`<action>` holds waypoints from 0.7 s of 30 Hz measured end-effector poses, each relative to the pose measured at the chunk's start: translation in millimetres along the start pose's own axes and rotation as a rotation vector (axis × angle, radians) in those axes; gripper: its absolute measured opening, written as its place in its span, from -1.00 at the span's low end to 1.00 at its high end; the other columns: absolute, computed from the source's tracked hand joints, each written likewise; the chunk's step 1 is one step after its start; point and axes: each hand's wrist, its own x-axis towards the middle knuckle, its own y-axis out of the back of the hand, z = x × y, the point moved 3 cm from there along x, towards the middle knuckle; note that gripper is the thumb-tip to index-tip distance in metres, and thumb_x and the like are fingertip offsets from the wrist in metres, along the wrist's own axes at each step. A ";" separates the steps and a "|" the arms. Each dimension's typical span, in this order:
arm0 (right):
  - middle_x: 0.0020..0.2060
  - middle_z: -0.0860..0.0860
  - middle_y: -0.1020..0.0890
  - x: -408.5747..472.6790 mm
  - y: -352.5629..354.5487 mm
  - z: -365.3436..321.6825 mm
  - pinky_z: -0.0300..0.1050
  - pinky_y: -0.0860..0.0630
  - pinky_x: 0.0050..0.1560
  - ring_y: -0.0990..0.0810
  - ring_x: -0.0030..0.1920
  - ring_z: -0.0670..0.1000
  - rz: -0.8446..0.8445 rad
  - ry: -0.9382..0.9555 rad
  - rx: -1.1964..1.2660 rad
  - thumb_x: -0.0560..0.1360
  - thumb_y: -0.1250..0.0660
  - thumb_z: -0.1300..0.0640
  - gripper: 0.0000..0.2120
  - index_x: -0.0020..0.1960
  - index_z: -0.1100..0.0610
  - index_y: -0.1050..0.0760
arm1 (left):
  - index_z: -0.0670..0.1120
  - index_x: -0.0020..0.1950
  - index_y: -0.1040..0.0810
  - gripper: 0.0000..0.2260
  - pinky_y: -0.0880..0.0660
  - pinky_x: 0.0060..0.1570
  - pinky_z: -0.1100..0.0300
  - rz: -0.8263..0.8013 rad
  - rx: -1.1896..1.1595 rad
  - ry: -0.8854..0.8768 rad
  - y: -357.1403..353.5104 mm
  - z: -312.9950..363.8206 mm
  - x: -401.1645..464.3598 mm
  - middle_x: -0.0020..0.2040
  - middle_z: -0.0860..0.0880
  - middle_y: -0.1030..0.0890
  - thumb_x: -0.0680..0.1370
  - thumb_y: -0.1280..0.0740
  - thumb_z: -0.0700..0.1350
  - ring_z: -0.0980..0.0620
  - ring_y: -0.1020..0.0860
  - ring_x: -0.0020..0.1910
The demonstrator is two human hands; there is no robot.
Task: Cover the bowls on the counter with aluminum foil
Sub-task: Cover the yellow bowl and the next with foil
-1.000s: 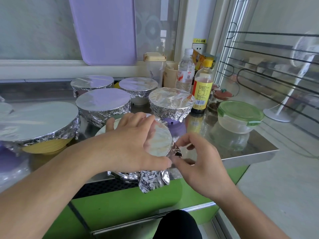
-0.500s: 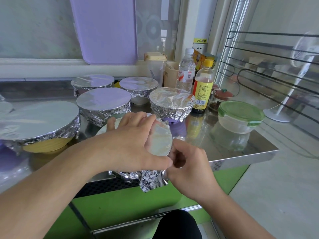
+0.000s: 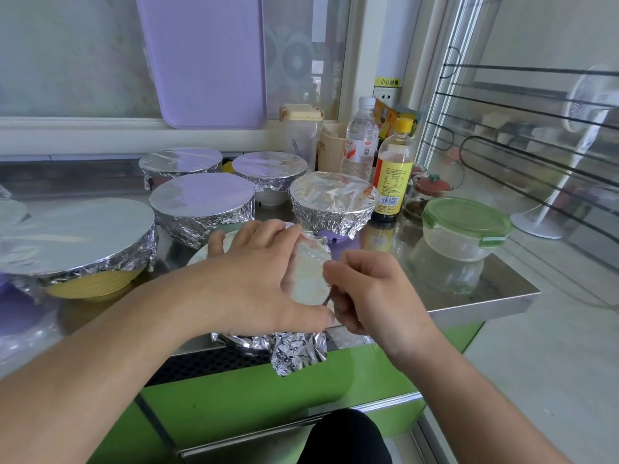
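Right hand (image 3: 371, 296) has closed in from worktop edge, now against right rim of near foil-covered bowl (image 3: 310, 274); fingers curled, pinching crinkled silver foil skirt down. Left hand (image 3: 258, 276) stays flat on foil top, fingers straight, pressing. Bowl sits at front edge of steel worktop (image 3: 469, 293), foil flap overhanging. Judgement: right side nearly sealed; front flap left to tuck. Five foil-covered bowls behind look finished.

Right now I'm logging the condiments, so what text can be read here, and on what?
"小心触电": yellow sign above the wall socket.
Yellow-capped bottle: label print and barcode too small to read.
Water bottle: red label text blurred, unreadable.
Nothing else legible.
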 end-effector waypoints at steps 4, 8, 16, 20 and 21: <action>-0.46 0.11 -0.26 -1.2 -3.1 4.1 -0.31 -0.09 -0.47 -0.15 -0.52 -0.04 -0.081 -0.141 0.034 0.67 -0.28 0.15 -0.57 -0.36 0.18 -0.35 | 0.14 0.67 0.24 0.25 0.24 0.58 -0.18 0.003 -0.004 0.003 0.2 0.0 0.2 0.55 0.33 0.14 0.12 -0.09 0.67 0.19 0.24 0.61; -0.50 0.06 -0.24 1.0 4.3 -4.6 -0.29 -0.06 -0.45 -0.10 -0.51 -0.05 -0.104 -0.161 -0.017 0.64 -0.32 0.15 -0.57 -0.40 0.13 -0.36 | 0.13 0.67 0.28 0.27 0.25 0.59 -0.19 -0.011 0.013 0.016 -0.6 -1.5 1.2 0.59 0.30 0.19 0.11 -0.07 0.68 0.15 0.27 0.63; -0.42 0.19 -0.32 -16.9 5.6 11.3 -0.10 -0.14 -0.42 -0.25 -0.47 0.05 -0.078 -0.009 0.172 0.47 -0.29 0.15 -0.76 -0.33 0.23 -0.40 | 0.12 0.67 0.26 0.25 0.23 0.59 -0.20 0.001 0.017 0.003 -1.3 -2.9 0.4 0.62 0.28 0.18 0.14 -0.04 0.69 0.15 0.27 0.63; -0.37 0.16 -0.43 -44.6 -7.7 28.8 0.00 -0.31 -0.32 -0.38 -0.36 0.07 -0.182 0.096 0.105 0.44 -0.43 0.19 -0.79 -0.19 0.28 -0.43 | 0.11 0.68 0.25 0.24 0.21 0.58 -0.22 0.016 0.024 -0.011 -2.7 -5.3 0.7 0.64 0.24 0.17 0.16 0.03 0.73 0.15 0.28 0.63; -0.36 0.13 -0.43 -45.9 -12.7 31.5 -0.02 -0.32 -0.30 -0.38 -0.34 0.04 -0.159 0.112 0.021 0.44 -0.51 0.13 -0.74 -0.20 0.18 -0.43 | 0.10 0.68 0.24 0.24 0.20 0.58 -0.23 0.019 0.026 -0.015 -3.2 -5.4 1.2 0.64 0.24 0.16 0.16 0.04 0.73 0.14 0.26 0.64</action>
